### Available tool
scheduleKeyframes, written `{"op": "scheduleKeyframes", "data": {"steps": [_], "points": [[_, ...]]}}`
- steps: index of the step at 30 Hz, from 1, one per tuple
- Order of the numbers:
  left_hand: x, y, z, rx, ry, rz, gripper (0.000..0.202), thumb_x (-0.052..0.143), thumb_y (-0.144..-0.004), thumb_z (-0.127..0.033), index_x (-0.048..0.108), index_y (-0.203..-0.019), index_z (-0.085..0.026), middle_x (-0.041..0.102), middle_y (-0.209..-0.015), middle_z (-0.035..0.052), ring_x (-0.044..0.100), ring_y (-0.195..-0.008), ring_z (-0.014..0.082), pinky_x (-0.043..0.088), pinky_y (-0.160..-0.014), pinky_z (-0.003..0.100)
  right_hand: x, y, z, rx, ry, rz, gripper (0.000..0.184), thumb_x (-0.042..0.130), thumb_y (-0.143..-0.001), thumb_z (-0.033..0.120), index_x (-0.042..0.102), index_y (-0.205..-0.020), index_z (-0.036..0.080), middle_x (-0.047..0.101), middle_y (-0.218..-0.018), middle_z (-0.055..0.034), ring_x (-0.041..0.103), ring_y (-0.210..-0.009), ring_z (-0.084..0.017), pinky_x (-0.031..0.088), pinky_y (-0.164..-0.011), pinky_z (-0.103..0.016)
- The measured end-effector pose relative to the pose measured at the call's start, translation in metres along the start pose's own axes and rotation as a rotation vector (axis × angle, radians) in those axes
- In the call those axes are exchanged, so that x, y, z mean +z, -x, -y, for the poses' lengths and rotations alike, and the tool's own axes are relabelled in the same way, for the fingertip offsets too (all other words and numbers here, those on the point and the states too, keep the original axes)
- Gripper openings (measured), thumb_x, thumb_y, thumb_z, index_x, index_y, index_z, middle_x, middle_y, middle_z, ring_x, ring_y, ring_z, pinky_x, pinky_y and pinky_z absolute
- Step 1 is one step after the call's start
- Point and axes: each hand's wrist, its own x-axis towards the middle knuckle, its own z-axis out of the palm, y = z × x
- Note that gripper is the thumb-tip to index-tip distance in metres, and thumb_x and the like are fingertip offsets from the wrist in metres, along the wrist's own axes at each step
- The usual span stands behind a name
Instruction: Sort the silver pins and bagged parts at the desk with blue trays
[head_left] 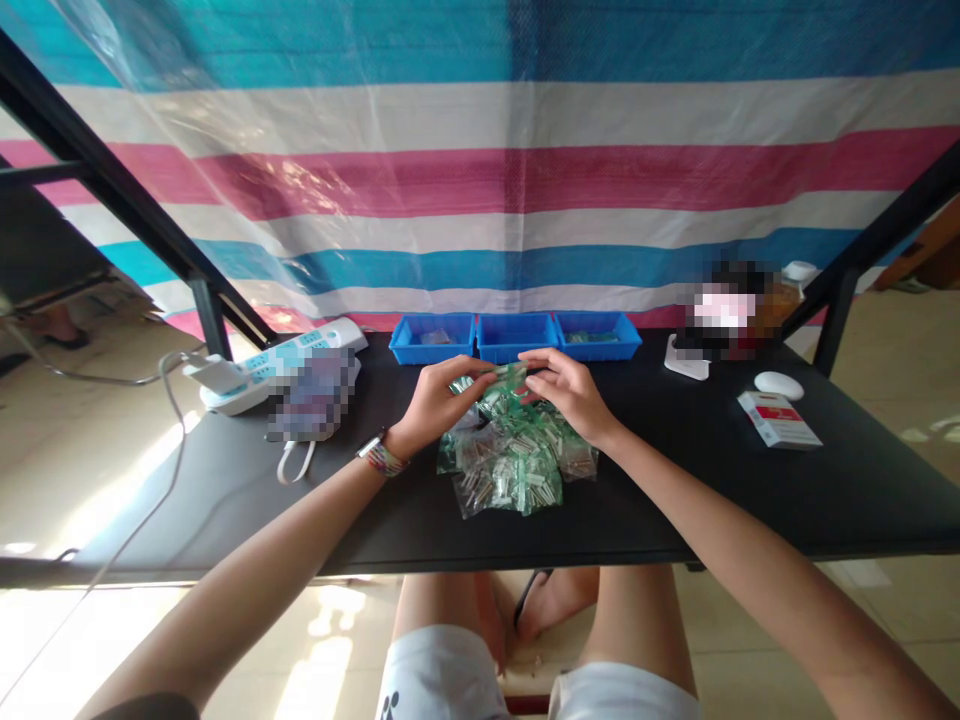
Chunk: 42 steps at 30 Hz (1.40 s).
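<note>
My left hand [444, 397] pinches the left end of a small green plastic bag [511, 377] between thumb and fingers. From the other side my right hand [568, 392] has its curled fingers on the bag's right end. Directly beneath both hands lies a pile of small clear and green-tinted plastic bags [517, 465] with short, thin pieces inside, some whitish and some brownish. What the pieces are is too small to tell. Behind the hands stand a left blue bin [405, 352], a middle blue bin [514, 350] and a right blue bin [622, 350] in a row.
On the black table [300, 525], a white power strip [341, 338] with a plugged-in charger and a blurred-out device lie at left. To the right are a white stand [686, 362], a white mouse-shaped object [778, 385] and a small white-and-red box [780, 420]. A striped sheet [450, 180] hangs behind.
</note>
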Motion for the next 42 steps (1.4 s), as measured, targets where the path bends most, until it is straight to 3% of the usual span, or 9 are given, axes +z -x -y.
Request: {"op": "scheduleKeyframes", "data": {"steps": [5, 13, 16, 22, 26, 29, 31, 37, 42], "points": [[0.004, 0.001, 0.002, -0.143, 0.157, 0.047, 0.038, 0.073, -0.097, -0.053, 0.081, -0.106, -0.017, 0.078, -0.085, 0.0061, 0.069, -0.074, 0.019, 0.052, -0.068, 0.028, 0.003, 0.001, 0.003, 0.096, -0.011, 0.138, 0.035, 0.089, -0.077, 0.048, 0.069, -0.088, 0.02, 0.071, -0.075, -0.0007, 0.072, -0.065, -0.02, 0.062, -0.065, -0.035], [0.004, 0.002, 0.001, -0.204, 0.354, 0.052, 0.041, 0.069, -0.099, -0.054, 0.069, -0.118, -0.018, 0.073, -0.079, 0.0037, 0.072, -0.076, 0.02, 0.054, -0.07, 0.029, -0.004, -0.005, 0.01, 0.218, -0.156, 0.068, 0.039, 0.094, -0.07, 0.046, 0.07, -0.081, 0.017, 0.074, -0.073, -0.0017, 0.071, -0.061, -0.016, 0.064, -0.062, -0.031], [0.003, 0.002, 0.005, -0.192, 0.347, 0.03, 0.038, 0.066, -0.1, -0.052, 0.067, -0.117, -0.018, 0.075, -0.082, 0.0039, 0.073, -0.078, 0.0201, 0.054, -0.073, 0.029, -0.016, -0.012, 0.013, 0.196, -0.211, -0.026, 0.037, 0.095, -0.07, 0.043, 0.071, -0.082, 0.017, 0.076, -0.076, -0.0025, 0.072, -0.063, -0.016, 0.066, -0.065, -0.03], [0.002, 0.001, 0.009, -0.174, 0.233, 0.065, 0.027, 0.062, -0.1, -0.043, 0.069, -0.107, -0.018, 0.076, -0.08, 0.0045, 0.073, -0.078, 0.0212, 0.052, -0.07, 0.03, -0.06, -0.027, 0.012, 0.039, -0.195, -0.424, 0.028, 0.09, -0.077, 0.038, 0.071, -0.087, 0.02, 0.081, -0.091, -0.0054, 0.077, -0.074, -0.017, 0.071, -0.077, -0.032], [0.001, 0.0, 0.01, -0.143, 0.129, 0.109, 0.018, 0.061, -0.096, -0.03, 0.073, -0.102, -0.018, 0.078, -0.083, 0.0035, 0.073, -0.079, 0.0202, 0.052, -0.072, 0.029, -0.084, -0.026, 0.008, 0.058, -0.096, -0.566, 0.035, 0.086, -0.072, 0.029, 0.069, -0.101, 0.017, 0.081, -0.093, -0.0073, 0.074, -0.06, -0.016, 0.069, -0.06, -0.031], [0.001, 0.0, 0.012, -0.114, 0.074, 0.133, 0.018, 0.06, -0.094, -0.026, 0.075, -0.098, -0.019, 0.078, -0.086, 0.0039, 0.073, -0.081, 0.0209, 0.054, -0.079, 0.031, -0.088, -0.024, 0.007, 0.004, 0.118, -0.626, 0.036, 0.077, -0.074, 0.028, 0.068, -0.107, 0.017, 0.079, -0.085, -0.005, 0.065, -0.047, -0.013, 0.058, -0.044, -0.026], [0.002, 0.0, 0.015, -0.061, 0.004, 0.15, 0.019, 0.059, -0.095, -0.027, 0.077, -0.099, -0.02, 0.079, -0.095, 0.0056, 0.072, -0.089, 0.0233, 0.055, -0.087, 0.036, -0.083, -0.022, 0.007, -0.03, 0.314, -0.54, 0.027, 0.071, -0.077, 0.029, 0.072, -0.101, 0.017, 0.078, -0.082, -0.0044, 0.059, -0.044, -0.011, 0.051, -0.042, -0.024], [0.005, 0.001, 0.025, 0.077, -0.149, 0.305, 0.032, 0.06, -0.101, -0.036, 0.077, -0.125, -0.025, 0.075, -0.132, 0.0104, 0.068, -0.122, 0.03, 0.046, -0.113, 0.048, -0.058, -0.014, 0.001, -0.144, 0.805, 0.018, 0.014, 0.069, -0.081, 0.027, 0.081, -0.082, 0.019, 0.076, -0.081, -0.0046, 0.058, -0.058, -0.014, 0.047, -0.058, -0.028], [0.008, 0.003, 0.025, 0.082, -0.136, 0.358, 0.033, 0.057, -0.104, -0.037, 0.077, -0.127, -0.026, 0.075, -0.131, 0.0109, 0.068, -0.123, 0.0298, 0.045, -0.113, 0.048, -0.057, -0.01, -0.009, -0.15, 1.0, 0.125, 0.011, 0.071, -0.078, 0.017, 0.08, -0.075, 0.022, 0.074, -0.08, -0.0027, 0.06, -0.063, -0.014, 0.044, -0.062, -0.028]]}}
